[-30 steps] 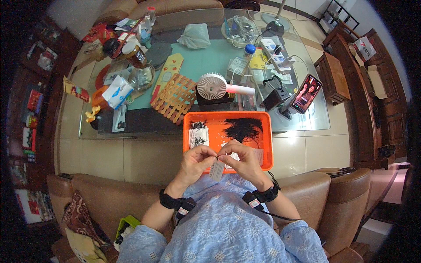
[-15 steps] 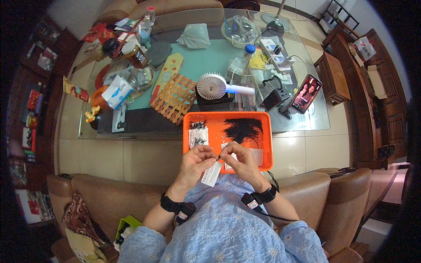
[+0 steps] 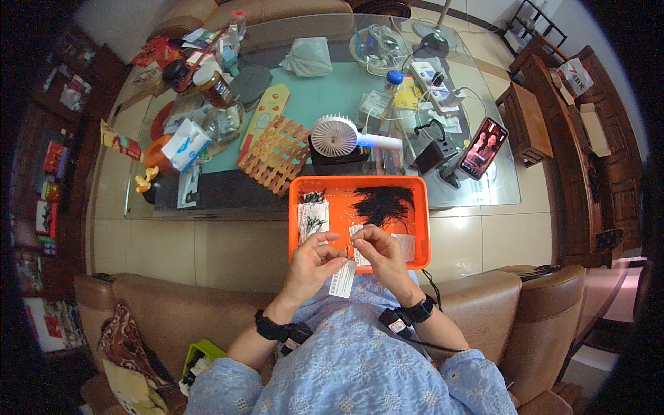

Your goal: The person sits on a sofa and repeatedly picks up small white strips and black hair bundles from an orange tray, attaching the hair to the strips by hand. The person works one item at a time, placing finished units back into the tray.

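Person sitting on brown leather sofa (image 3: 173,311), working over lap. Left hand (image 3: 312,261) pinching top of small white paper card (image 3: 343,279), card hanging below fingers, just at near rim of tray. Right hand (image 3: 379,250) curling close beside left, fingertips gripping something tiny; cannot tell what. Both hands hovering over near edge of orange rectangular plastic tray (image 3: 422,228), which is holding heap of black fibres (image 3: 382,204). Beyond tray, white round handheld fan (image 3: 334,135) lying on glass table (image 3: 325,97).
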Action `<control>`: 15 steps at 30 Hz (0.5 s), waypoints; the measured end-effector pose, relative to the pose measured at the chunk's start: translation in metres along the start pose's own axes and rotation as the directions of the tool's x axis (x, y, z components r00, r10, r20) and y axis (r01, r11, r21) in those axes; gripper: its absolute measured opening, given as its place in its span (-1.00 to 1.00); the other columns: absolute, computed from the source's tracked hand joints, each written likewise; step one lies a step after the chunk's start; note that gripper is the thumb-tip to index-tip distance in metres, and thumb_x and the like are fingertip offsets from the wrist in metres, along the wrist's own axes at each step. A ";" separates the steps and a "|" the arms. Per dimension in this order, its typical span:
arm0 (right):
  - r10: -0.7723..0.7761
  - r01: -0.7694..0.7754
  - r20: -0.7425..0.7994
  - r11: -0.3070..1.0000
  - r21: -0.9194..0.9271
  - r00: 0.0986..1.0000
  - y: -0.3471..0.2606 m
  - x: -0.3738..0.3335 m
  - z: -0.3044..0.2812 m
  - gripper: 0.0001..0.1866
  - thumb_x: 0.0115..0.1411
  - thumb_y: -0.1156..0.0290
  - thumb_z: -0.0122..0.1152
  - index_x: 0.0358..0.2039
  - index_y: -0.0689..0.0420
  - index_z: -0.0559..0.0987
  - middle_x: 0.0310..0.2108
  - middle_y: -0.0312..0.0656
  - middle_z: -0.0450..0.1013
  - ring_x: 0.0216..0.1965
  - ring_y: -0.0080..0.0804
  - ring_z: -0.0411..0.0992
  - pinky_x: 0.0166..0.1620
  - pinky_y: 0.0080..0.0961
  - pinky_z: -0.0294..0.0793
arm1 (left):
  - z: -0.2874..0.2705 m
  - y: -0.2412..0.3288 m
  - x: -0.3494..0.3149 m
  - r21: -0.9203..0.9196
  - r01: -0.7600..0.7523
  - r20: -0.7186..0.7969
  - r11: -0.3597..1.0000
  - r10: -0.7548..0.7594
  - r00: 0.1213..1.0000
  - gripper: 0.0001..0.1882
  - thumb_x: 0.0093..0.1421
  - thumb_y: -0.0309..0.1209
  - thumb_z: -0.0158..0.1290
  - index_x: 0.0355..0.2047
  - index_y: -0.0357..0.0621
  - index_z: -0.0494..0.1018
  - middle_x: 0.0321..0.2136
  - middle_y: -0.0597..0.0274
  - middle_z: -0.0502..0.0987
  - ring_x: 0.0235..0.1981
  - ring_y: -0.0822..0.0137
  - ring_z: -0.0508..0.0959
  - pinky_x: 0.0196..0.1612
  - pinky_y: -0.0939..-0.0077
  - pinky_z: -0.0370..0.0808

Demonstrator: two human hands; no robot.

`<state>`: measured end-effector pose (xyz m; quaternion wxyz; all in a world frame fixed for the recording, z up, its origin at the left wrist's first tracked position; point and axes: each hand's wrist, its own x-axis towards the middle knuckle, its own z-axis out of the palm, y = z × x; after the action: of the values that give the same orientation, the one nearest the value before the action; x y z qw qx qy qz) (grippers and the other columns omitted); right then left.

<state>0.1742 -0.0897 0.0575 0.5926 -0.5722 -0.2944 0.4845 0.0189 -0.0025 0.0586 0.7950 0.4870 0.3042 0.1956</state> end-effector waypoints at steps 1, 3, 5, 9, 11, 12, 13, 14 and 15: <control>0.015 -0.015 -0.005 1.000 0.027 1.000 0.000 -0.001 -0.001 -0.88 0.16 0.46 0.20 -0.32 0.23 0.52 -0.39 -0.29 0.42 -0.30 -0.52 0.35 -0.15 -0.55 0.34 | 0.001 0.000 0.000 0.012 0.002 -0.018 1.000 -0.002 1.000 -0.57 0.14 -0.68 0.05 0.02 -0.35 0.24 -0.33 0.12 0.57 -0.29 0.47 0.56 -0.20 0.66 0.49; -0.067 0.070 0.042 0.994 -0.078 0.997 0.001 -0.004 -0.001 -0.89 0.14 0.47 0.22 -0.35 0.23 0.54 -0.39 -0.29 0.43 -0.31 -0.53 0.35 -0.16 -0.56 0.34 | 0.002 -0.001 0.001 0.030 -0.006 -0.024 1.000 0.007 1.000 -0.58 0.14 -0.67 0.05 0.02 -0.35 0.23 -0.34 0.12 0.57 -0.29 0.47 0.56 -0.21 0.66 0.49; -0.108 0.115 0.051 0.980 -0.162 0.993 0.002 -0.006 0.000 -0.90 0.11 0.48 0.26 -0.41 0.24 0.57 -0.40 -0.29 0.44 -0.31 -0.52 0.36 -0.17 -0.58 0.33 | 0.005 -0.002 0.002 0.032 -0.010 -0.020 0.999 0.011 1.000 -0.58 0.15 -0.67 0.05 0.02 -0.35 0.23 -0.35 0.13 0.57 -0.29 0.48 0.55 -0.21 0.65 0.50; -0.001 0.001 0.011 0.999 -0.032 1.000 0.002 -0.008 0.003 -0.91 0.11 0.49 0.25 -0.40 0.24 0.57 -0.43 -0.30 0.44 -0.31 -0.54 0.36 -0.19 -0.58 0.34 | 0.005 -0.007 0.001 0.057 -0.037 -0.025 0.998 0.039 0.999 -0.59 0.15 -0.65 0.05 0.01 -0.35 0.25 -0.37 0.15 0.57 -0.30 0.49 0.55 -0.20 0.65 0.49; -0.010 0.010 -0.013 1.000 -0.029 1.000 0.003 -0.008 0.004 -0.91 0.12 0.49 0.25 -0.41 0.24 0.57 -0.43 -0.31 0.44 -0.33 -0.57 0.37 -0.21 -0.60 0.35 | 0.005 -0.011 0.001 0.119 -0.066 -0.023 0.991 0.069 0.997 -0.61 0.15 -0.64 0.06 -0.01 -0.35 0.27 -0.38 0.18 0.57 -0.31 0.50 0.54 -0.21 0.65 0.49; 0.022 -0.022 -0.016 0.999 0.030 1.000 0.003 -0.008 0.006 -0.91 0.13 0.49 0.24 -0.41 0.25 0.58 -0.43 -0.32 0.45 -0.33 -0.59 0.37 -0.22 -0.61 0.36 | 0.005 -0.013 0.000 0.162 -0.083 -0.016 0.983 0.086 0.996 -0.62 0.15 -0.64 0.06 -0.02 -0.34 0.28 -0.39 0.19 0.57 -0.31 0.51 0.54 -0.21 0.65 0.49; 0.041 -0.039 -0.024 0.997 0.071 0.999 0.004 -0.008 0.008 -0.91 0.13 0.48 0.24 -0.42 0.25 0.58 -0.43 -0.33 0.46 -0.34 -0.60 0.37 -0.23 -0.62 0.36 | 0.004 -0.015 0.000 0.191 -0.089 -0.009 0.978 0.093 0.996 -0.64 0.15 -0.63 0.06 -0.03 -0.34 0.29 -0.40 0.21 0.57 -0.32 0.52 0.54 -0.22 0.65 0.49; 0.060 -0.056 -0.032 0.992 0.111 0.998 0.005 -0.008 0.009 -0.90 0.14 0.48 0.24 -0.42 0.25 0.58 -0.43 -0.34 0.46 -0.35 -0.62 0.38 -0.24 -0.63 0.37 | 0.002 -0.017 0.001 0.232 -0.100 -0.009 0.968 0.105 0.994 -0.63 0.14 -0.65 0.05 -0.03 -0.33 0.29 -0.37 0.19 0.57 -0.30 0.48 0.55 -0.21 0.63 0.50; 0.081 -0.079 -0.018 0.992 0.102 0.997 0.006 -0.006 0.010 -0.90 0.15 0.47 0.23 -0.42 0.25 0.58 -0.44 -0.35 0.47 -0.35 -0.63 0.38 -0.25 -0.64 0.37 | 0.000 -0.018 0.002 0.259 -0.100 -0.010 0.961 0.106 0.994 -0.62 0.13 -0.66 0.04 -0.02 -0.31 0.29 -0.35 0.18 0.57 -0.29 0.45 0.56 -0.20 0.60 0.50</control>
<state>0.1620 -0.0921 0.0550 0.6042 -0.5582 -0.2395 0.5157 0.0202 -0.0096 0.0420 0.7099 0.5991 0.3108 0.2010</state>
